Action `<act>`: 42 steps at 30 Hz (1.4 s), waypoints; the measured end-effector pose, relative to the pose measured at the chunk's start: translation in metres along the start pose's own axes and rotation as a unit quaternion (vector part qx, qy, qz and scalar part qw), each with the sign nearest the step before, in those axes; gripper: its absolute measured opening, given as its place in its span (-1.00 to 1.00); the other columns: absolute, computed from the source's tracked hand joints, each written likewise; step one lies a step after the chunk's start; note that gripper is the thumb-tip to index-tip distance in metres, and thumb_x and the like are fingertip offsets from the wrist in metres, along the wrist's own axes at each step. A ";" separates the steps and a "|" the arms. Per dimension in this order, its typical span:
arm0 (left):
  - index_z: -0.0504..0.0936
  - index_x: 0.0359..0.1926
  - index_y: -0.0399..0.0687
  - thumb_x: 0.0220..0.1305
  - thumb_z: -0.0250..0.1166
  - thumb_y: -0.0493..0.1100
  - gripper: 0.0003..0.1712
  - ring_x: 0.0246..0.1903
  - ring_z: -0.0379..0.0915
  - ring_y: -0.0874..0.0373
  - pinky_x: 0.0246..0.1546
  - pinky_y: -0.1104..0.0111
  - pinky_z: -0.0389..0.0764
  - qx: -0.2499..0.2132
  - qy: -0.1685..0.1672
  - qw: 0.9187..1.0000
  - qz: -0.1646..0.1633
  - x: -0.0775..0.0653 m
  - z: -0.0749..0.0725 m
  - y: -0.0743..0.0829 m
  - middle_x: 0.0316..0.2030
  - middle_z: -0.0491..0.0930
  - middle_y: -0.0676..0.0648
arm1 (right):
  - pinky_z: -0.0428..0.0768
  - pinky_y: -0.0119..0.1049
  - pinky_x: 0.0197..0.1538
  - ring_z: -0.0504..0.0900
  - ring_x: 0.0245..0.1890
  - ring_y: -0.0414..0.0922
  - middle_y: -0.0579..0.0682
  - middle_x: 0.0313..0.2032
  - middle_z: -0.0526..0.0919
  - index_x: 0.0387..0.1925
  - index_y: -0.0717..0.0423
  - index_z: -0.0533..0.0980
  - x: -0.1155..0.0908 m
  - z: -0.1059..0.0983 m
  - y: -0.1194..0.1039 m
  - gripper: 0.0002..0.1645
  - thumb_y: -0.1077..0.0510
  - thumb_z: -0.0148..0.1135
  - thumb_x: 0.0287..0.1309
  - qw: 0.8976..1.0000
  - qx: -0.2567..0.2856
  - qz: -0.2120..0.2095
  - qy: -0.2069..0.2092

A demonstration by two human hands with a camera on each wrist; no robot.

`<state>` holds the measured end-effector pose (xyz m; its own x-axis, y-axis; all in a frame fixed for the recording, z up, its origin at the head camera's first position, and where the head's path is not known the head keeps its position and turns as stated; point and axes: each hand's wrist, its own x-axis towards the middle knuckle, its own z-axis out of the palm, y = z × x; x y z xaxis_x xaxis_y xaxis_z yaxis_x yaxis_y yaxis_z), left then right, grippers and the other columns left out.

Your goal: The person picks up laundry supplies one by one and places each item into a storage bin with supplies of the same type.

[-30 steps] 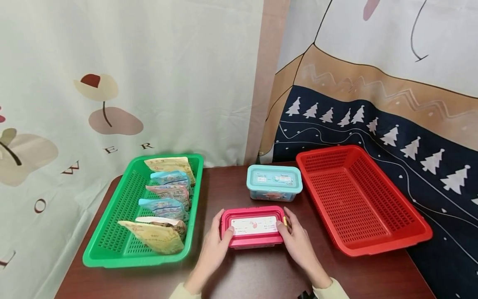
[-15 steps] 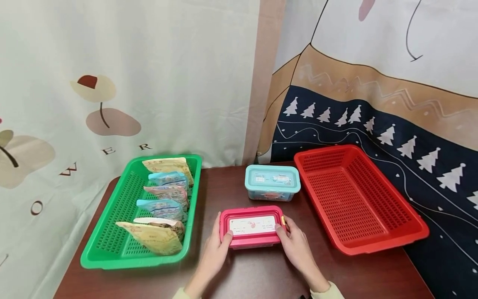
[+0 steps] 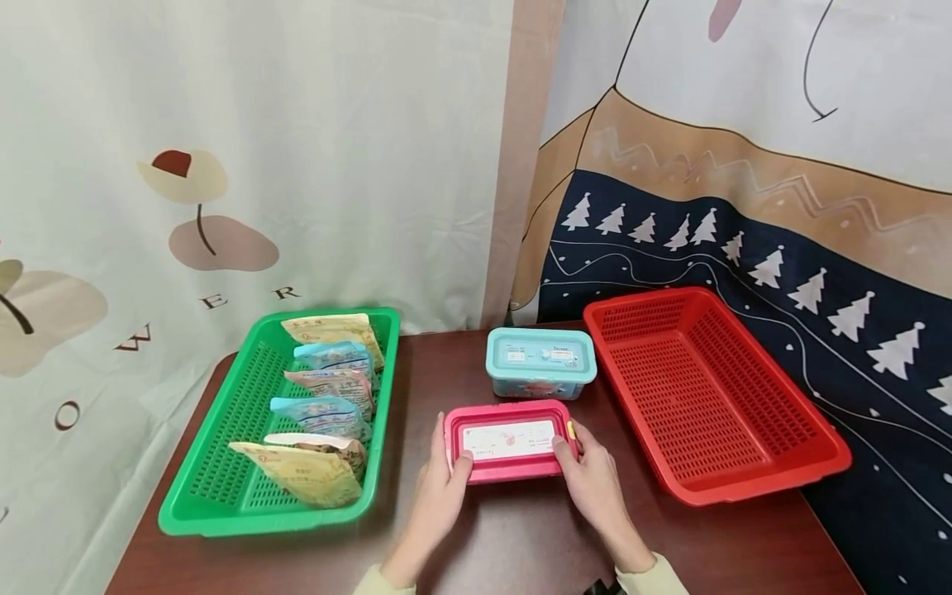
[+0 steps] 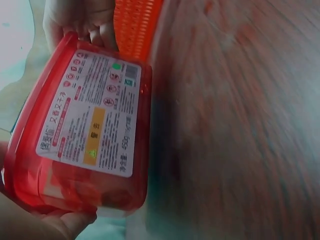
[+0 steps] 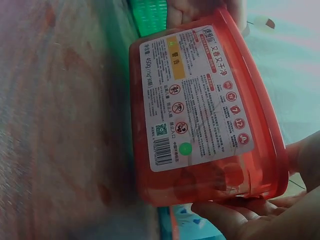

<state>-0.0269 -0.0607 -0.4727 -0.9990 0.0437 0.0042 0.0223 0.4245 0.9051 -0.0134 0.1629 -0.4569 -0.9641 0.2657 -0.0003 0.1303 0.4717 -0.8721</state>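
Observation:
A pink lidded plastic box [image 3: 513, 468] with a white label on its lid lies between my two hands in the head view. My left hand [image 3: 437, 489] grips its left end, thumb on the lid's edge. At the opposite end my right hand [image 3: 595, 486] holds it, thumb also on the lid, close to a small yellow tab. The left wrist view shows the side of the box [image 4: 95, 110], see-through red with a printed 450g label. In the right wrist view, fingers [image 5: 220, 215] reach under the box [image 5: 200, 185], which stands close above the tabletop.
A light blue lidded box [image 3: 540, 383] stands just behind the pink one. To the left, a green basket [image 3: 223, 471] bears several upright packets [image 3: 316, 479]. A red basket [image 3: 699, 405] stands at the right. Curtains [image 3: 372, 165] hang behind the table [image 3: 513, 545].
The pink box, held in both hands, has shifted slightly to the right and back, and it is tilted a little. The view has drifted slightly; baskets and blue box keep their places.

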 end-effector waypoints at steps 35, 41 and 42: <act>-0.30 0.67 0.33 0.47 0.26 -0.20 0.09 0.48 0.09 0.12 0.17 0.31 0.58 -0.254 -0.082 0.953 0.140 0.004 0.059 0.126 0.56 0.07 0.14 | 0.68 -0.46 -0.21 0.71 -0.25 -0.35 0.43 0.20 0.52 0.50 0.31 0.04 0.036 -0.147 -0.055 -0.32 0.04 -0.04 0.61 0.997 0.073 -0.022 -0.015; -0.31 0.68 0.20 0.49 0.28 -0.04 0.08 0.48 0.09 0.17 0.25 0.35 0.50 -0.218 -0.089 0.962 0.142 0.017 0.079 0.143 0.57 0.08 0.11 | 0.70 -0.46 -0.19 0.70 -0.26 -0.40 0.46 0.25 0.46 0.52 0.32 0.02 0.054 -0.174 -0.048 -0.30 0.01 -0.06 0.62 0.997 0.083 -0.008 -0.007; -0.29 0.68 0.19 0.49 0.28 -0.02 0.07 0.47 0.11 0.17 0.26 0.36 0.49 -0.215 -0.088 0.962 0.144 0.020 0.082 0.146 0.57 0.08 0.10 | 0.70 -0.46 -0.18 0.70 -0.26 -0.41 0.46 0.25 0.45 0.52 0.32 0.02 0.056 -0.177 -0.046 -0.29 0.01 -0.06 0.62 0.996 0.084 -0.007 -0.005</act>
<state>-0.0404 0.0765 -0.3754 -0.9312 0.2718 0.2430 0.2412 -0.0403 0.9696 -0.0319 0.3051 -0.3298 -0.9679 0.2513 0.0072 0.0780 0.3274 -0.9417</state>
